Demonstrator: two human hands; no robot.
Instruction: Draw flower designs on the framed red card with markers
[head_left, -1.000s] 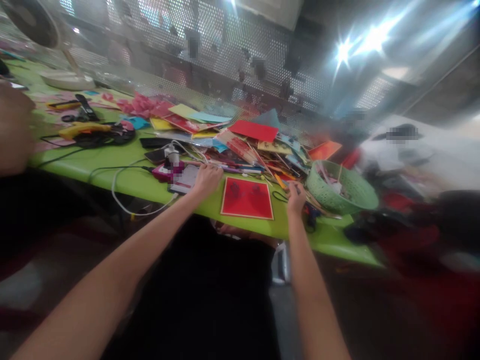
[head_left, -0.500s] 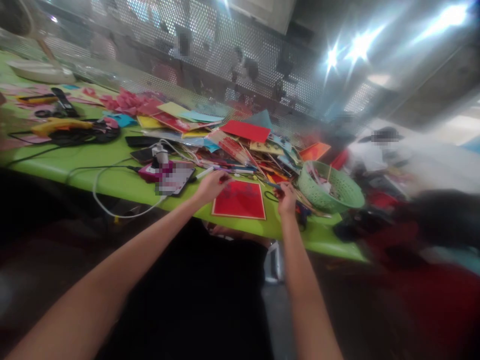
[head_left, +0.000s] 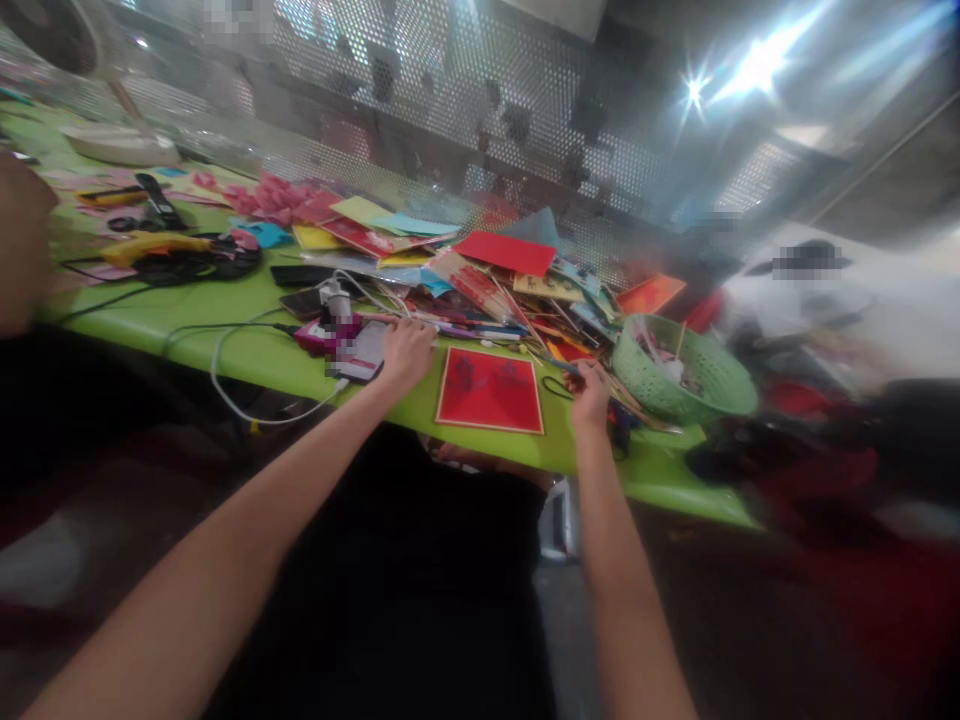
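A red card with a pale border [head_left: 490,390] lies flat on the green table [head_left: 247,355], between my two hands. My left hand [head_left: 406,352] rests curled just left of the card, beside a phone [head_left: 360,352] on a white cable. My right hand [head_left: 589,385] is pinched at the card's right side, and a thin dark stick or pen seems to run out of its fingers. Blur hides what the left fingers hold, if anything.
A heap of coloured cards and sticks [head_left: 487,275] fills the table behind the red card. A green perforated basket [head_left: 686,375] stands at the right. A yellow glue gun [head_left: 146,248] and cables lie at the left. Other people sit beyond the table.
My left hand has shifted slightly left, off the card's top corner toward the phone. My right hand stays by the card's right edge. The view has swung a little.
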